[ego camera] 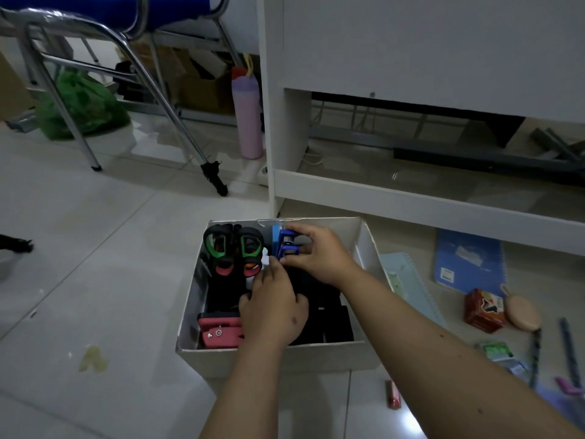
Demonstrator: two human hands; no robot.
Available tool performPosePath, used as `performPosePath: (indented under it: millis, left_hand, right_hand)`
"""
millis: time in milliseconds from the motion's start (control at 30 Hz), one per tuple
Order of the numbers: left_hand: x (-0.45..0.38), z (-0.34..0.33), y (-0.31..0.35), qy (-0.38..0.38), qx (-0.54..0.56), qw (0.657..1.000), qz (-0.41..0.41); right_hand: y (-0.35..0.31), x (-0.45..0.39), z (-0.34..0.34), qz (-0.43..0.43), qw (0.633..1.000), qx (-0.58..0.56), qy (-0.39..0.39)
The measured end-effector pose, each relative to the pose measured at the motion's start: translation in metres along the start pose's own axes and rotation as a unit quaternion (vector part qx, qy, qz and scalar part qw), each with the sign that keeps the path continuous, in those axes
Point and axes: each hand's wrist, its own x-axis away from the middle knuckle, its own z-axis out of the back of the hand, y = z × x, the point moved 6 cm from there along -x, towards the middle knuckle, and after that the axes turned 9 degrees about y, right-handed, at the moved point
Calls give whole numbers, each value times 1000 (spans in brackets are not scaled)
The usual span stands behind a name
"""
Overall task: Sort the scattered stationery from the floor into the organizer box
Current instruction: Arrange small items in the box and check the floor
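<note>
Beyond our work we see a chrome-legged chair (104, 42) with a blue seat, a green plastic bag (80, 104) beneath it, a pink bottle (248, 115) against the white cabinet (411, 49) — and cardboard boxes (202, 87) behind.

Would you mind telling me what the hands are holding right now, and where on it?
The right hand pinches the blue stapler at its upper end, inside the box. The left hand reaches in beside it; its hold cannot be told.

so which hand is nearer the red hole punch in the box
Left. The left hand is right beside the red hole punch, partly overlapping it; the right hand is farther back, gripping the blue stapler.
</note>
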Motion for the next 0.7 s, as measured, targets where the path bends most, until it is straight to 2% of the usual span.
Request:
performPosePath:
  millis: [533,700]
  left_hand:
    - [1,1,-2,3,13,1000,21]
    - [-1,-3,-4,3,-17,1000,23]
  right_hand:
    - [13,-5,-25,21,996,81,4]
    - [28,-4,-31,-11,995,91,35]
